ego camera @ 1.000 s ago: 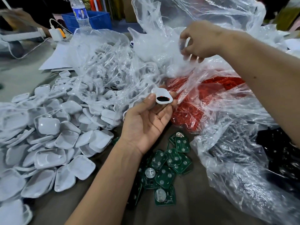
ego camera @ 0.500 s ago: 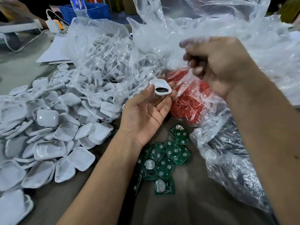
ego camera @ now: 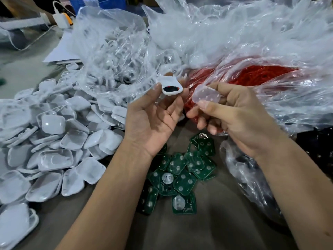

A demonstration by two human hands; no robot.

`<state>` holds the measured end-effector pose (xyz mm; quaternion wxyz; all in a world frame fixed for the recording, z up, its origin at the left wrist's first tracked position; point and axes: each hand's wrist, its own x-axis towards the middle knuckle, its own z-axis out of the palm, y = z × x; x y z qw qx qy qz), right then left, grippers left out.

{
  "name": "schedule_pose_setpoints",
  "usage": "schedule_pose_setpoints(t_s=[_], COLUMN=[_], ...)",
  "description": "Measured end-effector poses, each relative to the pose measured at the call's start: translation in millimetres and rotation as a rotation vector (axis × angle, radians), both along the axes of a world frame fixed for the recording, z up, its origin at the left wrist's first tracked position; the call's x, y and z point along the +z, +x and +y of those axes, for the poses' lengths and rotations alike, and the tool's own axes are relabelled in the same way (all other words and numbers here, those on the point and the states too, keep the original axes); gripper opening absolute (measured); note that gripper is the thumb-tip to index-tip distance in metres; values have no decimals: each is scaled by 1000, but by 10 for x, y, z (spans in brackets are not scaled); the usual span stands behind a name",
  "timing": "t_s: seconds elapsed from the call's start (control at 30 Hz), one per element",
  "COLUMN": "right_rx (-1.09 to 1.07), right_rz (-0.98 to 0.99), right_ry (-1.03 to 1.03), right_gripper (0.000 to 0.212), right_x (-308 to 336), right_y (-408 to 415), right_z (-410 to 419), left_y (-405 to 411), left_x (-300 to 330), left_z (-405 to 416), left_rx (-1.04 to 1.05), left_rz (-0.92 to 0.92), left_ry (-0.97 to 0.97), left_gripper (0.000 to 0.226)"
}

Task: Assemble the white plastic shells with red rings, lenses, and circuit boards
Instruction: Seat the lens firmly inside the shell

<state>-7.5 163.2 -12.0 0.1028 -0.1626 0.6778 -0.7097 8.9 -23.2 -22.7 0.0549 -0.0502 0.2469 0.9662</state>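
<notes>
A grey-brown tabletop [ego camera: 207, 231] fills the lower part of the view, dull and evenly lit. At the far left edge lie a white charger [ego camera: 61, 19] with an orange part and a thin white cable [ego camera: 27, 46] — looping across the surface. Behind them stands a blue crate [ego camera: 100, 3]. A white sheet of paper [ego camera: 61, 51] lies flat nearby — the far background is dark.

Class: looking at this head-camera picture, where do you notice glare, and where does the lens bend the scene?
Head view: glare streaks the crumpled clear plastic bags; wide-angle distortion curves the pile of white shells at the left edge; the green circuit boards lie in the arms' shadow.
</notes>
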Motion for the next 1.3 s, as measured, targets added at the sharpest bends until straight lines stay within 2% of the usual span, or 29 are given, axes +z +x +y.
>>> schedule_pose_setpoints(t_s=[0.17,0.23,0.4,0.5,0.67,0.77,0.87,1.07,1.3], right_rx=[19,-51,-261,-304,-247,-269,-285,-296,-301], right_rz=[14,47,177,239,292,381,448,480,501], right_ry=[-28,-21,-52,-80,-108,-57,36,171,218], right_gripper=[15,16,3,9,14,10,11,9,9], right_x=[-30,-45,-62,-50,-2,50,72,81,74], right_y=[-10,-18,-42,-46,-30,9,41,50,41], right_z=[-39,-45,-9,-6,-8,-22,-39,-63,-32], left_y=[-13,-12,7,1,1,9,15,18,20], left_x=[-27,-41,-46,-52,-51,-39,-33,-57,-43], left_z=[7,2,9,34,35,33,40,25,32], left_rx=[-14,-26,-90,-130,-225,-293,-361,-392,-389], left_rz=[27,32,44,26,7,13,35,62,66], left_ry=[-46,-61,-105,-168,-224,-244,-237,-226,-237], left_gripper=[44,47,41,47,27,25,34,35,36])
